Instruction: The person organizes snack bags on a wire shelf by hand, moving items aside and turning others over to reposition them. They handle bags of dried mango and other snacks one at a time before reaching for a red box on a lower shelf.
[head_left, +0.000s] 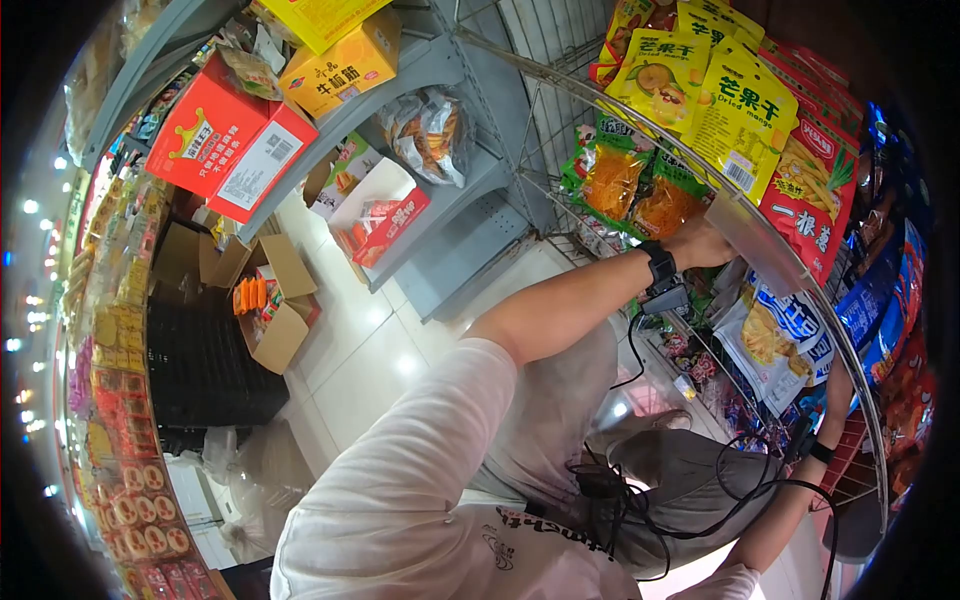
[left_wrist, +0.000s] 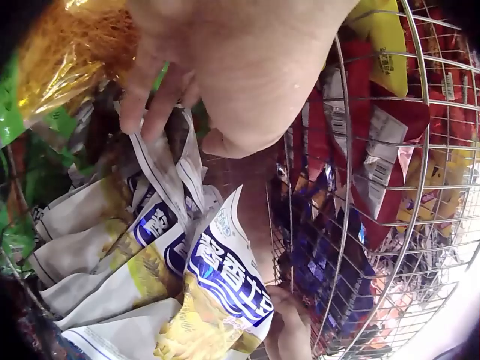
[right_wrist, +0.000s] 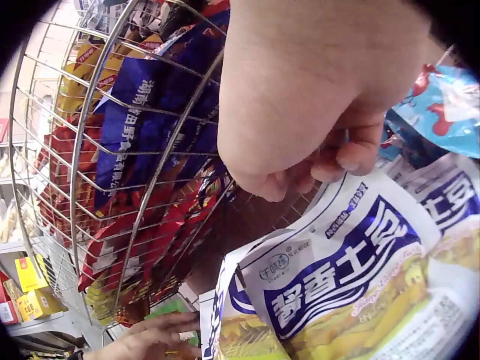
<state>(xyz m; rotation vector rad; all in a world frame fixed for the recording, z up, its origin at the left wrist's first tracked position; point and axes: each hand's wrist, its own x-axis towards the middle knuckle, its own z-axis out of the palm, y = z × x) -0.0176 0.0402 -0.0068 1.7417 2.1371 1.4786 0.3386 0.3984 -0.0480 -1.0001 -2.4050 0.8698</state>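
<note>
My left hand (head_left: 703, 246) reaches into a wire rack, partly behind its clear plastic front strip. In the left wrist view, its loosely extended fingers (left_wrist: 154, 109) hang at the top edges of a row of white-and-blue potato snack bags (left_wrist: 225, 277). My right hand (head_left: 838, 402) is at the other end of the row. The right wrist view shows its curled fingers (right_wrist: 352, 154) gripping the top edge of the front potato snack bag (right_wrist: 345, 262). Orange noodle-like snacks in clear green-edged packs (head_left: 612, 180) sit beside my left hand.
Yellow dried mango bags (head_left: 735, 115) and a red snack bag (head_left: 815, 195) stand in the rack above. Curved wire (left_wrist: 420, 150) edges the rack. Black cables (head_left: 650, 505) trail across my lap. Behind are grey shelves (head_left: 450, 235) and an open cardboard box (head_left: 285, 335) on the floor.
</note>
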